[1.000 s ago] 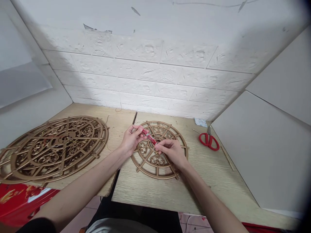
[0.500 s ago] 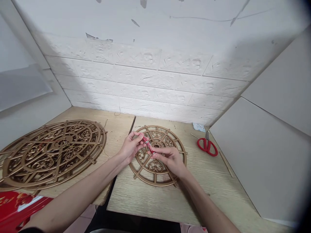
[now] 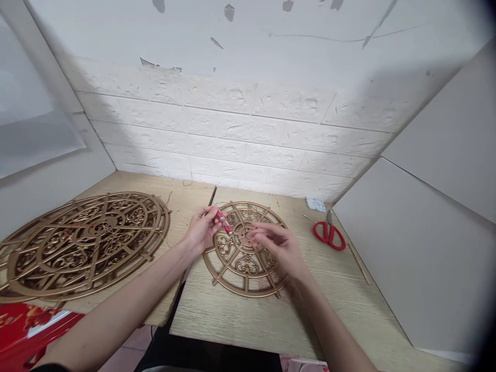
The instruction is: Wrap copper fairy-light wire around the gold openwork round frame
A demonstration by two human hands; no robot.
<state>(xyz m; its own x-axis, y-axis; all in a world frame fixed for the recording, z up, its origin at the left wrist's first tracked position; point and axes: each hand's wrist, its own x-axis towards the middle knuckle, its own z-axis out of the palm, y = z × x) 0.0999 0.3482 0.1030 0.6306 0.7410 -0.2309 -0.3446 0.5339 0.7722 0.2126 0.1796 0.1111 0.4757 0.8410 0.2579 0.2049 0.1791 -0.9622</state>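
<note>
My left hand [image 3: 202,228] pinches the red tube [image 3: 225,222] above the golden wheel [image 3: 244,238]; my right hand [image 3: 279,247] stays apart, fingers parted; I judge the tube light, stiff (perhaps slippery), best held mid-length.

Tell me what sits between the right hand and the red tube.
In the head view, no object is visible in the gap between right hand and red tube; the gold frame shows beneath.

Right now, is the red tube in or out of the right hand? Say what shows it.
Out. The left hand alone grips the red tube; a gap separates it from the right hand.
</note>
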